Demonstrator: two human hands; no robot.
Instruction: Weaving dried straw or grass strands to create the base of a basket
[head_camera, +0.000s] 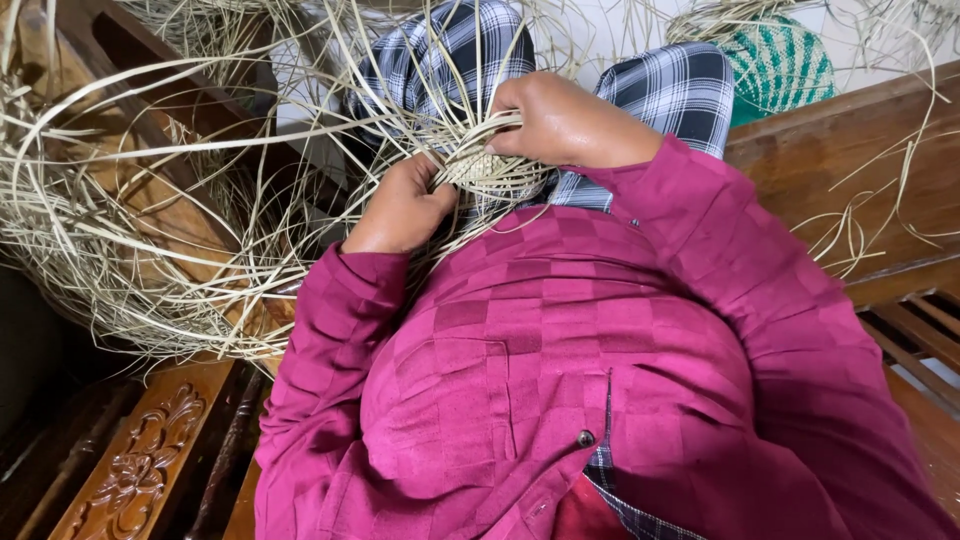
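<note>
Two hands met over a small woven piece (478, 170) of pale straw that lay on the person's lap, just above the centre of the view. At about 9 o'clock from the weave, the left hand (402, 208) was curled shut on some of its strands, thumb pressed against the plaited edge. At about 1 o'clock from it, the right hand (560, 122) lay knuckles-up over the weave, fingers bent down and pinching a bundle of strips — the fingertips themselves were hidden among the fibres. Loose straw strips (120, 220) fanned out from the weave in all directions, heaped thickest toward 9 o'clock. Both arms wore magenta checked sleeves (700, 230), and a black-and-white plaid cloth (680, 95) covered the knees at 12 o'clock. A green-and-white woven basket (785, 65) sat at 1 o'clock, beyond the knees, well apart from the hands. The wooden bench (830, 160) ran off toward 3 o'clock — a carved wooden panel (140, 470) showed at 8 o'clock.
</note>
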